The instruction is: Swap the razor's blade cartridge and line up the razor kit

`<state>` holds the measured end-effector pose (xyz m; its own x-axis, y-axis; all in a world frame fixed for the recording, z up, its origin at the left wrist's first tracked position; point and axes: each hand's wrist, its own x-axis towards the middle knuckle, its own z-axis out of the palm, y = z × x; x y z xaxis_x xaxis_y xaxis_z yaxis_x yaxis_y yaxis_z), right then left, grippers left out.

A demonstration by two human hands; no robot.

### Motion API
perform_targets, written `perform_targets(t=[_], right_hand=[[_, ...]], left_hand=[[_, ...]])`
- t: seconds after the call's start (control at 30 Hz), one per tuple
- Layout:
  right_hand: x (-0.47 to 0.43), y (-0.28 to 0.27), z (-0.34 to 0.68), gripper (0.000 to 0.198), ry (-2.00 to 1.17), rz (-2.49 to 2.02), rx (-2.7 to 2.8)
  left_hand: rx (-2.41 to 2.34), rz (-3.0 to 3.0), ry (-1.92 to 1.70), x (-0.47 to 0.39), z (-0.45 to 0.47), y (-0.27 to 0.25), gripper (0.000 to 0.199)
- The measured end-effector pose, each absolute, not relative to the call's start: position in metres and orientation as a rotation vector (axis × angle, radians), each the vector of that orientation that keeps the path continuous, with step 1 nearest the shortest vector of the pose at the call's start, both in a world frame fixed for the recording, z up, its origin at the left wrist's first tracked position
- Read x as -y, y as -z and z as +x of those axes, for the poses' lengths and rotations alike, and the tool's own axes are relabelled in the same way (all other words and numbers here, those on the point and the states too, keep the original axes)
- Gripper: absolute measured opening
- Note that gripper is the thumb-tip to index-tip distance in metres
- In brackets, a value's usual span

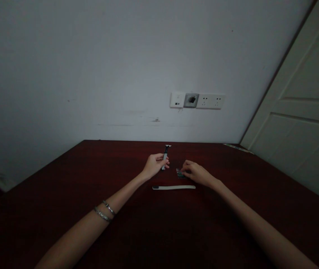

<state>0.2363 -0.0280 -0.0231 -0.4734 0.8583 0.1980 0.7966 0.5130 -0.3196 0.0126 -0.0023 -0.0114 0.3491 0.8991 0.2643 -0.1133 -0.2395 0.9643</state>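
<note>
My left hand (156,164) is closed around the pale grey handle of a small T-shaped tool like a razor (165,156). Its black neck and narrow crosswise head point up and away from me. To the right, my right hand (196,172) has its fingertips pinched at a small clear and green flat pack (179,173) on the table. The fingers cover part of that pack, and its contents are too small to make out. Closer to me lies a long, slim pale grey handle (174,187), dark at its left end and with a small hole at its right end.
The dark red-brown table (159,231) meets a white wall at its far edge. Wall sockets (197,101) sit above it. A thin pale strip (238,148) lies at the far right corner, beside a white panelled door (302,112).
</note>
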Motion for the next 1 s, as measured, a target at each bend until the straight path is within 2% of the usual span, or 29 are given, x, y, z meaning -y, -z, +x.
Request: perform_targets(t=[0.23, 0.5, 0.73, 1.0], right_hand=[[0.021, 0.024, 0.239, 0.014, -0.407, -1.299, 2.344], [0.031, 0.0, 0.227, 0.019, -0.626, -1.247, 2.112], [0.037, -0.026, 0.206, 0.02, -0.565, -1.13, 2.087], [0.034, -0.032, 0.197, 0.018, -0.501, -1.063, 2.077]], left_hand=[[-0.746, 1.468, -1.133, 0.006, 0.012, 0.009, 0.028], [-0.747, 1.432, -1.185, 0.011, 0.013, 0.002, 0.033], [-0.72, 1.451, -1.212, 0.016, 0.012, -0.006, 0.035], [-0.726, 1.472, -1.212, 0.016, 0.013, -0.008, 0.035]])
